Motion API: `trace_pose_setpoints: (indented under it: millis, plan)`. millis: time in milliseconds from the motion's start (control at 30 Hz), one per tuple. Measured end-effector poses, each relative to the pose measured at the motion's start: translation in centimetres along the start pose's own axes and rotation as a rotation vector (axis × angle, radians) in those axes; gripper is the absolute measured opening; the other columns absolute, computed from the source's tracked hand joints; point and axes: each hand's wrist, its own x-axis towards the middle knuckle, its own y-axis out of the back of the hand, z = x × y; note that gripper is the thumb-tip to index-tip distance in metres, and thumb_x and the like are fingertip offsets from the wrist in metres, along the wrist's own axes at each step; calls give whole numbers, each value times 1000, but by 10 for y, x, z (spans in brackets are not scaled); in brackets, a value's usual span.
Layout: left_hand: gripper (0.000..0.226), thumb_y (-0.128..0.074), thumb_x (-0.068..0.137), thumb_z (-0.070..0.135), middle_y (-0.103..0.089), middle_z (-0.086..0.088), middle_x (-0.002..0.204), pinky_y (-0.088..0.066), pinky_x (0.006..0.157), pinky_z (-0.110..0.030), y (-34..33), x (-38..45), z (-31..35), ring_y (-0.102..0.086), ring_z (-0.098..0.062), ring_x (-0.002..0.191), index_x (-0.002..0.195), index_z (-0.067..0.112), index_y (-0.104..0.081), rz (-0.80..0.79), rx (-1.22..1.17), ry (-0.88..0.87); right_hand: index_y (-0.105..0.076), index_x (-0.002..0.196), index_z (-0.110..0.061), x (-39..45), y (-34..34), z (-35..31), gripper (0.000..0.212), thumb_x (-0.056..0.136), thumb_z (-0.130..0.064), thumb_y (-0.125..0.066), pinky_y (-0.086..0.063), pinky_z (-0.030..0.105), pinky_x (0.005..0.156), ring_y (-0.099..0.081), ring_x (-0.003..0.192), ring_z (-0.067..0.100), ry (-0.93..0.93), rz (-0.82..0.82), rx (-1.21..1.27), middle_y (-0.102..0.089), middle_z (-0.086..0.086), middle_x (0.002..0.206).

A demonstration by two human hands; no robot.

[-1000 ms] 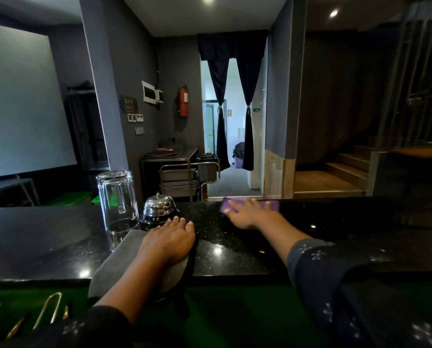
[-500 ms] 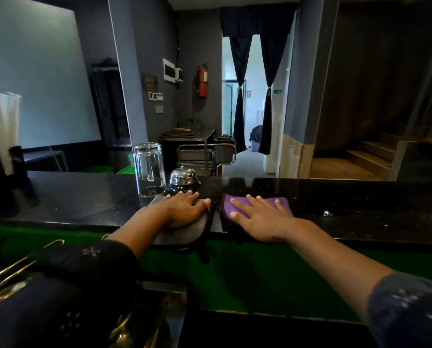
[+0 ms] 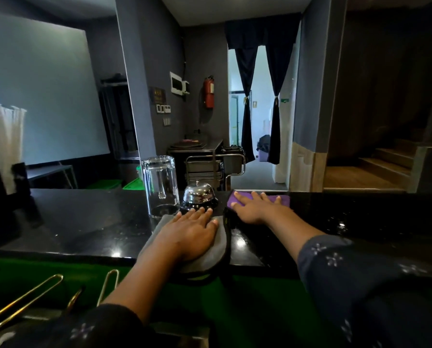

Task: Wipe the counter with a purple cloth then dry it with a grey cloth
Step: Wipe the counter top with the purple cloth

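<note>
Head camera looks forward and down, close over the black counter [image 3: 84, 222]; only view

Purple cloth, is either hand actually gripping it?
No. The right hand presses flat on the purple cloth; the left hand lies flat on the grey cloth.

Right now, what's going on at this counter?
A person is cleaning a black counter with both hands. The right hand lies flat on a purple cloth near the far edge. The left hand rests flat on a grey cloth at the near edge, part of it hanging over. An upturned glass and a service bell stand just beyond the grey cloth.
</note>
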Motion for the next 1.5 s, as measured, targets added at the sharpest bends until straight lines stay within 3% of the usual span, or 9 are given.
trace_pose_setpoints:
  millis: [200,567,700,800,833,900,967,1167,1500]
  plan:
    - [57,-10,99,49,-4,7,160,2,117,-35,-1,2,-5,0,-10,146,152,28,-7,38,-44,-1,-3,151,-45,21,6,-2,57,97,-61,-14,10,63,111,10,148,33,-15,8,12,8,7,162]
    - [56,-13,101,43,-5,-1,160,-3,119,-39,6,-6,1,-3,-17,147,152,20,-9,34,-33,13,-3,148,-51,-91,-16,4,52,98,-58,-13,9,58,113,7,149,25,181,-18,-32,7,0,163]
    - [55,-27,98,49,-34,-9,148,-26,109,-46,7,-22,6,-32,-28,137,141,16,-37,248,79,88,-2,148,-52,-112,-20,7,52,98,-58,-14,10,57,112,7,149,25,195,-21,-29,7,0,162]
    - [50,-29,99,45,-47,-15,137,-35,105,-45,11,-23,16,-44,-32,127,130,10,-47,193,15,133,-2,149,-49,-114,-16,3,52,99,-57,-13,11,58,112,8,148,26,171,-37,-23,8,1,162]
    - [52,-26,100,44,-45,-16,141,-32,109,-46,10,-22,19,-41,-33,131,135,11,-44,142,-37,136,-1,150,-48,-114,-16,1,52,99,-56,-13,11,58,113,9,148,26,159,-42,-22,8,2,162]
    - [59,-16,99,50,-21,-13,157,-12,117,-50,5,-23,20,-19,-35,143,150,21,-22,42,-104,150,-1,150,-46,-112,-16,-4,53,100,-55,-13,11,58,113,10,148,26,136,-42,-21,9,2,162]
    - [61,-7,95,57,-3,-7,160,-2,117,-52,-1,-25,14,-2,-33,146,151,34,-4,19,-57,117,-1,151,-44,-107,-16,-8,54,100,-55,-13,11,57,113,11,148,26,124,-40,-19,9,2,162]
    - [74,-3,83,75,-2,-2,160,0,117,-46,-1,-33,5,-1,-24,147,149,42,-5,53,-29,108,-3,150,-46,-64,-10,4,54,98,-58,-12,12,59,112,10,148,28,69,-18,22,9,4,162]
    - [57,-8,86,73,0,-1,160,1,116,-45,-6,-31,3,2,-23,147,141,59,-4,132,-19,73,-2,151,-44,25,7,9,55,98,-58,-11,10,64,111,10,148,32,-43,13,-3,10,8,162]
